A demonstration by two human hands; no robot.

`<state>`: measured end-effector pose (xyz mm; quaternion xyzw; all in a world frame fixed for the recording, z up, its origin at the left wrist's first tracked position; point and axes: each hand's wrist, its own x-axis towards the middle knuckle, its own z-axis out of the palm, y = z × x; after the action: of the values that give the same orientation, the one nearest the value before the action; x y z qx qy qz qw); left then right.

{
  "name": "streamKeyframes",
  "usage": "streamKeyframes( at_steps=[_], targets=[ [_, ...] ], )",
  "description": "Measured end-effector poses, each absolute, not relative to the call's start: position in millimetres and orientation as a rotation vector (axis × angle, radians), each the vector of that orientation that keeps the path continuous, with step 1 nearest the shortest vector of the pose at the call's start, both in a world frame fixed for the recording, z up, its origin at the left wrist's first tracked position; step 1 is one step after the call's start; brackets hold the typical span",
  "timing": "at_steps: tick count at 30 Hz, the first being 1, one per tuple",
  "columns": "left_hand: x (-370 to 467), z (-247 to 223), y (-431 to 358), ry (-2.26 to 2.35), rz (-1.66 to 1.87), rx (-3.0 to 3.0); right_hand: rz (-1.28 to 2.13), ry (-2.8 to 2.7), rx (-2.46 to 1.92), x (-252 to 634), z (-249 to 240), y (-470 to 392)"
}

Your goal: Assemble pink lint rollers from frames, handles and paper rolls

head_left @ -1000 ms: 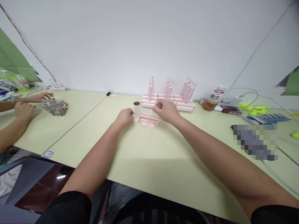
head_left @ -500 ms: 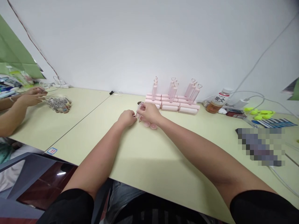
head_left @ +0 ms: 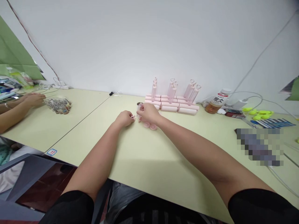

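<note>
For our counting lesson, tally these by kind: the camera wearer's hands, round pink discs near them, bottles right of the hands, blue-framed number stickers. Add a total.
Left hand and right hand: 2
Pink discs: 2
Bottle: 1
Number sticker: 1
Total: 6

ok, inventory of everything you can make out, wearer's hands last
Tube: one, clear, in right hand
Small piece: one, pink, in left hand
Discs: two, pink, centre
Cylinder: one, dark inside, mostly hidden behind tube
Cases: several, pink, by wall
Heart-topped tubes: at least six, pink, standing on cases
Bottle: one, amber, right
Box: one, dark red, right
Neon pieces: several, yellow, right
Packets: several, blue, right
Blurred object: one, dark, right
Bundle: uncountable, clear and brown, left
Clip: one, black, back
Table: one, pale green, centre
Co-worker's hands: two, bare, left
Left hand: one, bare, centre
Right hand: one, bare, centre
</note>
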<state>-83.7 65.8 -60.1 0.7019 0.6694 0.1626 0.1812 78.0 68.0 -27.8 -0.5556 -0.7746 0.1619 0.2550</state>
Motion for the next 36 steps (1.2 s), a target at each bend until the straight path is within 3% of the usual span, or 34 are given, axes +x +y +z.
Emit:
streamKeyframes(
  at_steps=[13,24,36],
  targets=[
    [-76,-61,61,1.778,0.494,1.975,0.450,-2.169,-1.595,86,-39,70],
    [-75,-55,59,1.814,0.485,1.924,0.396,-2.045,-1.897,185,-48,19],
    [-73,-55,55,1.802,0.465,1.900,0.529,-2.054,-1.677,183,-71,22]
  ],
)
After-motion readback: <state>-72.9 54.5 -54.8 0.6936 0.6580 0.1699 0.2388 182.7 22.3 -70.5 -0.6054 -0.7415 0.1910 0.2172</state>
